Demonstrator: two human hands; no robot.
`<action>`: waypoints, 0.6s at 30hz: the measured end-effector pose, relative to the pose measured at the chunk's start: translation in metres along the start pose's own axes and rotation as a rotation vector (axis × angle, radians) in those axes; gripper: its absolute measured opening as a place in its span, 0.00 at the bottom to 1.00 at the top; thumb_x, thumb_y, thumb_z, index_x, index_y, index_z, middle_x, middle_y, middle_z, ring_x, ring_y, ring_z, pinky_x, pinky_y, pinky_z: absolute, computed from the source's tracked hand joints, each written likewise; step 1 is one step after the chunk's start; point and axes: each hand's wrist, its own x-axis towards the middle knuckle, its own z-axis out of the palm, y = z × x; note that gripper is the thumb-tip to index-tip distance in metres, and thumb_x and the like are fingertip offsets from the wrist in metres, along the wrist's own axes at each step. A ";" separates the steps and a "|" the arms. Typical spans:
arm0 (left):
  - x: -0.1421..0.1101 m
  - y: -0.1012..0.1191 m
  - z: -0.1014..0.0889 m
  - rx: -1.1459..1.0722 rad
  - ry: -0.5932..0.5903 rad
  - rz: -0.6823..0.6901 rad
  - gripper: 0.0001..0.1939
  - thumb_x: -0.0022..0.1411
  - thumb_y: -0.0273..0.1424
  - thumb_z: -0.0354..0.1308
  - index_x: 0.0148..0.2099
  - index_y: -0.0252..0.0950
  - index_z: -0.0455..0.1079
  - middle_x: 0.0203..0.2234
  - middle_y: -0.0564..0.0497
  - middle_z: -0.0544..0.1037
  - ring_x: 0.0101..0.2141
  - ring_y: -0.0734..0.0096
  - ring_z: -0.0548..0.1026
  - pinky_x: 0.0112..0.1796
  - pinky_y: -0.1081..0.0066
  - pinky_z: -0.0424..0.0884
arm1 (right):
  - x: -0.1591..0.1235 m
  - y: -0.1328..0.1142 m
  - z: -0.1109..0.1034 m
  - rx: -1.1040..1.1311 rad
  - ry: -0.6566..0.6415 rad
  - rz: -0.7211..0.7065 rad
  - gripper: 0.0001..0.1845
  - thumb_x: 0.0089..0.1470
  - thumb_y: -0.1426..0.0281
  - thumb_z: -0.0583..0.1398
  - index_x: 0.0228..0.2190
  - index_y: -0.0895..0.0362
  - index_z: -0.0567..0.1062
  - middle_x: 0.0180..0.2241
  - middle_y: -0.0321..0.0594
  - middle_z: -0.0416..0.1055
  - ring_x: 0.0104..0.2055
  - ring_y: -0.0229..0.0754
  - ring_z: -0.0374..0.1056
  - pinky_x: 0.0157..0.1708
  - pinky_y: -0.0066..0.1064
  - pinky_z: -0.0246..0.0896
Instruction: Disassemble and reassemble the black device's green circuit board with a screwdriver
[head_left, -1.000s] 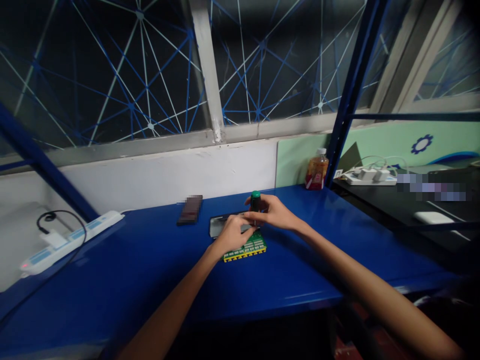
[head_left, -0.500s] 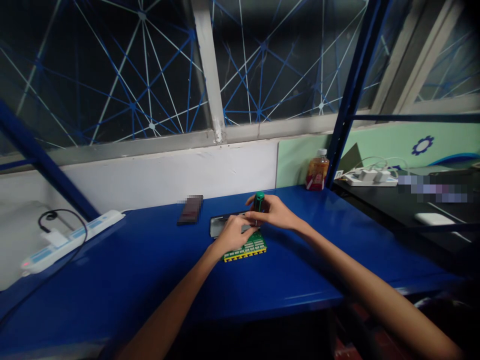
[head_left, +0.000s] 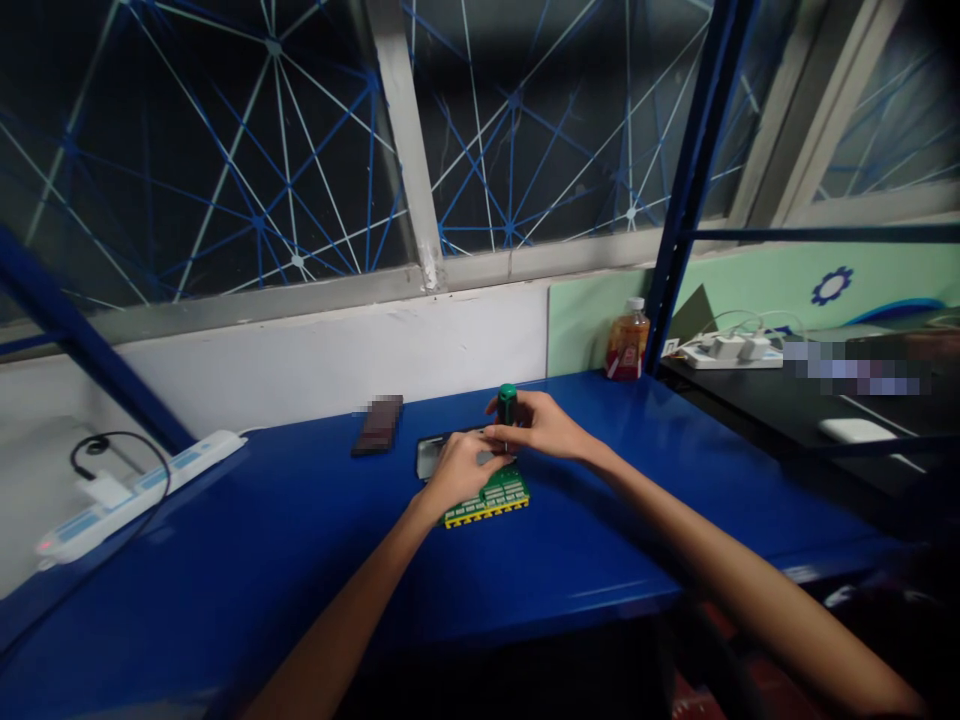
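A green circuit board [head_left: 496, 497] with yellow edge contacts lies on the blue table [head_left: 262, 560]. My left hand [head_left: 459, 470] rests on the board's far left part, fingers curled over it. My right hand [head_left: 541, 424] is closed round a screwdriver with a green and black handle [head_left: 508, 400], held upright with its tip down at the board. Just behind the hands lies a grey phone-like slab [head_left: 433, 452], partly hidden by my left hand.
A dark flat device [head_left: 379, 424] lies behind the board to the left. A white power strip [head_left: 127, 492] with a black cable sits at far left. An orange drink bottle [head_left: 628, 343] stands by a blue post [head_left: 686, 180]. Chargers [head_left: 731, 348] lie on the black desk at right.
The view has shifted slightly. The screwdriver handle has turned a little in my right hand; both hands stay over the board.
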 end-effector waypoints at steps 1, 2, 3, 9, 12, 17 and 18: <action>0.000 0.000 0.000 0.003 0.001 -0.001 0.07 0.59 0.34 0.59 0.36 0.39 0.78 0.35 0.51 0.81 0.39 0.64 0.78 0.43 0.68 0.70 | 0.000 0.000 0.000 0.006 -0.006 -0.005 0.20 0.47 0.56 0.63 0.36 0.59 0.73 0.26 0.37 0.70 0.26 0.38 0.64 0.25 0.30 0.59; 0.000 0.000 0.000 0.005 0.003 0.000 0.08 0.59 0.34 0.59 0.35 0.38 0.78 0.34 0.51 0.81 0.38 0.64 0.78 0.42 0.68 0.70 | 0.000 0.000 0.000 0.014 -0.014 -0.009 0.20 0.47 0.56 0.63 0.36 0.59 0.73 0.26 0.37 0.69 0.26 0.37 0.64 0.25 0.30 0.59; 0.000 0.000 0.000 0.005 0.004 0.004 0.08 0.59 0.34 0.58 0.35 0.38 0.78 0.34 0.51 0.81 0.38 0.64 0.78 0.41 0.69 0.70 | 0.000 0.000 0.001 0.023 -0.023 -0.012 0.20 0.47 0.57 0.63 0.36 0.59 0.73 0.25 0.36 0.69 0.26 0.37 0.64 0.25 0.30 0.59; -0.001 0.004 -0.002 0.026 -0.027 0.030 0.08 0.60 0.29 0.56 0.39 0.39 0.77 0.36 0.51 0.81 0.39 0.63 0.77 0.42 0.67 0.70 | 0.000 0.002 0.002 0.102 -0.046 0.006 0.19 0.48 0.57 0.63 0.36 0.59 0.72 0.22 0.36 0.70 0.24 0.37 0.66 0.24 0.30 0.60; -0.001 0.006 -0.003 0.008 -0.007 -0.008 0.08 0.60 0.29 0.56 0.39 0.41 0.77 0.37 0.52 0.81 0.40 0.63 0.77 0.44 0.66 0.69 | 0.000 0.000 0.001 0.166 -0.056 0.025 0.20 0.48 0.57 0.63 0.37 0.60 0.72 0.23 0.37 0.70 0.24 0.38 0.67 0.24 0.31 0.61; 0.001 0.004 -0.004 -0.025 0.015 0.001 0.08 0.60 0.30 0.57 0.39 0.41 0.77 0.37 0.53 0.81 0.40 0.65 0.76 0.46 0.66 0.69 | 0.001 -0.001 -0.002 0.232 -0.043 0.014 0.17 0.49 0.58 0.62 0.34 0.59 0.71 0.21 0.35 0.69 0.22 0.37 0.67 0.23 0.31 0.62; 0.001 0.003 -0.004 -0.022 0.011 0.011 0.08 0.60 0.30 0.57 0.39 0.41 0.77 0.38 0.52 0.81 0.40 0.65 0.76 0.46 0.66 0.69 | 0.001 0.000 -0.003 0.237 -0.035 0.011 0.17 0.50 0.58 0.62 0.33 0.59 0.71 0.21 0.35 0.69 0.22 0.37 0.67 0.23 0.31 0.62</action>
